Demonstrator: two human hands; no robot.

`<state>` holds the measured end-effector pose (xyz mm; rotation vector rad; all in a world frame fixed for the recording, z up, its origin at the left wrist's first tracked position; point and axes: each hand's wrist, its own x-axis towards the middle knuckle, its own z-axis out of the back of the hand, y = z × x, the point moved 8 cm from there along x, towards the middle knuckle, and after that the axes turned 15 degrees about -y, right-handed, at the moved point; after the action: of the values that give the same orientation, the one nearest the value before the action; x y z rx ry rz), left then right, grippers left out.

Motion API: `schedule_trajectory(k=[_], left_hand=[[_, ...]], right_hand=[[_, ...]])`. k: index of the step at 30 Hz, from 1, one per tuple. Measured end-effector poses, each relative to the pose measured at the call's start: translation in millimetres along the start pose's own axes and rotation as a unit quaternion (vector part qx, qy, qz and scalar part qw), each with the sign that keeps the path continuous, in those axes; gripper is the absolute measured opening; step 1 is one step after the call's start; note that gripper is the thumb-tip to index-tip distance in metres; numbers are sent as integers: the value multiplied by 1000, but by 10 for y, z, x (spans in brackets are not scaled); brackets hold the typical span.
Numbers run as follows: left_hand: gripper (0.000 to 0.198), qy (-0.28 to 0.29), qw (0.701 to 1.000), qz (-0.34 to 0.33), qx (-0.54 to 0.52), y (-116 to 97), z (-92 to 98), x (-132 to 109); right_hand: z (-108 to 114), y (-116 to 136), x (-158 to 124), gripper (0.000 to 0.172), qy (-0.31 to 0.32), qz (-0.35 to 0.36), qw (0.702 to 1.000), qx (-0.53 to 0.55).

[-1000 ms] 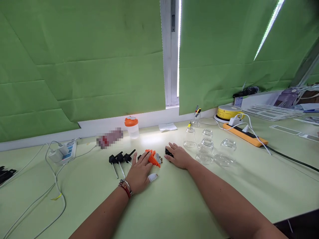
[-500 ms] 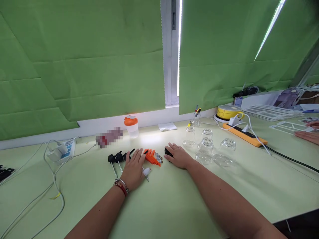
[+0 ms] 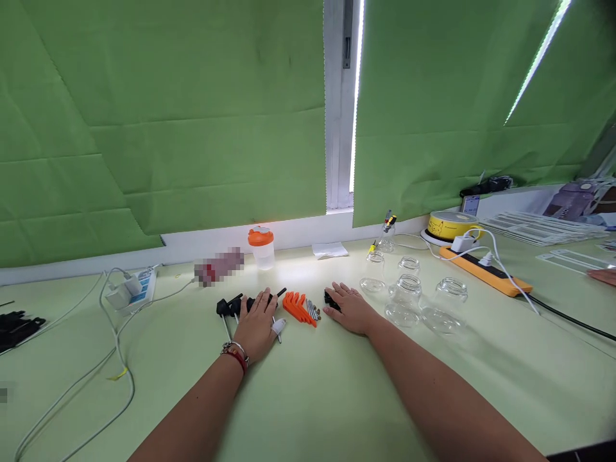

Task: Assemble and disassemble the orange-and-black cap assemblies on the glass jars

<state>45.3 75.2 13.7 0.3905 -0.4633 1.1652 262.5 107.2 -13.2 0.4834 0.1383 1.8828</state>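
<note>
Left hand (image 3: 256, 326): grip lay unclenched over black-headed rods (image 3: 222, 308)
Right hand (image 3: 350, 310): covered black part (image 3: 330, 299); grip indeterminable
Orange pieces (image 3: 299, 309): nested, twelve o'clock — apparently grouped

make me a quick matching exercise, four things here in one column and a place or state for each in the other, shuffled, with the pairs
1. left hand
2. orange pieces
3. glass jars
4. cup

A. to the right of the right hand
B. topped with an orange lid
C. wearing a white wrap
D. lying between both hands

Pairs: 1-C, 2-D, 3-A, 4-B
</note>
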Motion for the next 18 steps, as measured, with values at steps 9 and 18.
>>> schedule_trajectory(k=[9, 18], left_hand=[[54, -21, 1000, -12, 12, -20, 38, -11], [44, -154, 986, 47, 53, 295, 478, 28]], right_hand=[[83, 20, 13, 72, -43, -3, 999, -15], [485, 775, -214, 39, -161, 117, 980, -12]])
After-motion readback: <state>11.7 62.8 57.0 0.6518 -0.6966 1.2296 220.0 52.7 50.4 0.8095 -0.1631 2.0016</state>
